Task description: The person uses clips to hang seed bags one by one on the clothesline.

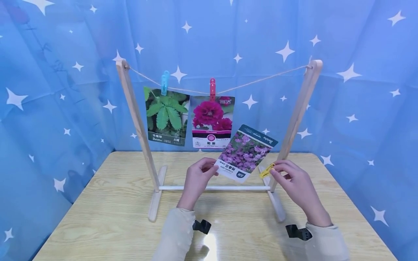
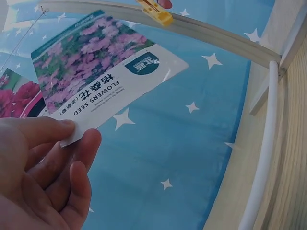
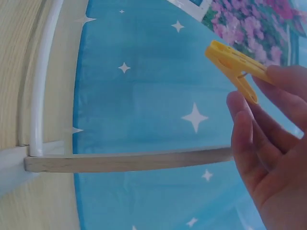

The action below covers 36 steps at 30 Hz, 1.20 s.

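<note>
My left hand (image 1: 198, 181) pinches the lower left corner of a seed packet (image 1: 245, 152) with purple flowers, between thumb and fingers. The packet is tilted, held in front of the wooden stand and below the string. In the left wrist view the thumb lies on the white end of the packet (image 2: 103, 72). My right hand (image 1: 298, 185) pinches a yellow clothespin (image 1: 267, 170) by its handle end, to the right of the packet and apart from it. The right wrist view has the yellow clothespin (image 3: 237, 67) between thumb and fingertips.
A string (image 1: 261, 79) sags between the stand's wooden posts (image 1: 298, 116). From it hang a green-leaf packet (image 1: 167, 117) under a blue clothespin (image 1: 164, 82) and a magenta-flower packet (image 1: 212, 121) under a red clothespin (image 1: 213, 89). A white crossbar (image 1: 228, 188) joins the posts low over the table (image 1: 107, 217).
</note>
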Tool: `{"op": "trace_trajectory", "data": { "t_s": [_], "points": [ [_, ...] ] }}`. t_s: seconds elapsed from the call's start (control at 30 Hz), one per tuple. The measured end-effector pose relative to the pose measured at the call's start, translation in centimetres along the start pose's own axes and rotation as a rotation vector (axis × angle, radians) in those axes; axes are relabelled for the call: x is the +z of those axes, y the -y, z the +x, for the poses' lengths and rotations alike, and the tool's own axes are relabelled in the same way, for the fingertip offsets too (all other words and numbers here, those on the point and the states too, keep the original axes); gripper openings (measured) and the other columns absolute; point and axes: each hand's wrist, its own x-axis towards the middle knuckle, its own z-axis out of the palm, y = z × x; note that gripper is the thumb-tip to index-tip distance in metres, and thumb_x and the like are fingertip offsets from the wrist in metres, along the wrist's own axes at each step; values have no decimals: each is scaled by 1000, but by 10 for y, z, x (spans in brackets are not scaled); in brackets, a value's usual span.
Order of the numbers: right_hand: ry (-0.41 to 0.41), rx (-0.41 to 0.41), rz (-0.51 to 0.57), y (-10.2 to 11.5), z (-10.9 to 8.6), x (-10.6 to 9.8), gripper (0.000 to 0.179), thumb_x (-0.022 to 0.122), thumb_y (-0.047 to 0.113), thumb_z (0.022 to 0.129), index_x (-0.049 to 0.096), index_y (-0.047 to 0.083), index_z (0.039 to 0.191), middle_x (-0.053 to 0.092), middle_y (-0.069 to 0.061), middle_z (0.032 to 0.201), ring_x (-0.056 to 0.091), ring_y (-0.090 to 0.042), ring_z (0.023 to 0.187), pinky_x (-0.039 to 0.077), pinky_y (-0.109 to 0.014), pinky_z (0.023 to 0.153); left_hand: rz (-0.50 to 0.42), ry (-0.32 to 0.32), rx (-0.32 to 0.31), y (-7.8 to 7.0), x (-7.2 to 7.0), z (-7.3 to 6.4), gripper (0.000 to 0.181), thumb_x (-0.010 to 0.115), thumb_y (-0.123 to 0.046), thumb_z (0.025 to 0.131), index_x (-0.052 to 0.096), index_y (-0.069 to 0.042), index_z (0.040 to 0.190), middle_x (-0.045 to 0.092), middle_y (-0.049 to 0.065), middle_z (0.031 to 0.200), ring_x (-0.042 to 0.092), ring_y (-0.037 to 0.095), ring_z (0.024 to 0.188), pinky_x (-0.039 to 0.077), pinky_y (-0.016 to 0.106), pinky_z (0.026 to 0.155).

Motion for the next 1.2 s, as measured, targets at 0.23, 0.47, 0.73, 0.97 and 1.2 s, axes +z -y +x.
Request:
{"op": "trace_trajectory", "data": {
  "t_s": [0.23,0.47,0.73,0.97,1.2],
  "points": [
    [33,-88,-41,11,6,-11,12,55,27,89,66,21,92,57,4,108,54,-9,83,47,-24,63,-66,-6,0,-4,5,1,20,64,-37,81,64,-26,97,65,-7,80,63,9,74,48,32,70],
    [76,-175,-50,22,16,-25,9,57,23,88,66,20,91,57,3,107,54,-6,75,47,-22,60,-119,-25,13,-7,8,5,20,64,-37,81,65,-25,97,66,-6,81,63,10,75,50,31,69],
    [63,-248,-115,39,30,-46,7,59,21,87,65,21,91,55,7,107,51,0,74,46,-21,58,-249,15,16,-16,11,6,26,64,-26,82,63,-13,105,67,1,87,65,15,74,51,28,68],
    [43,-302,-141,55,41,-61,7,61,20,85,66,19,90,57,6,108,52,0,73,46,-20,58,-286,13,-4,-38,10,-3,24,62,-14,84,61,-7,107,67,5,87,65,18,75,52,27,69],
    [36,-332,-191,62,53,-78,8,64,19,83,66,19,91,60,6,105,52,0,76,46,-20,58,-317,27,0,-45,12,-2,22,60,-11,86,62,-4,106,67,8,88,65,22,77,52,28,69]
  ]
}}
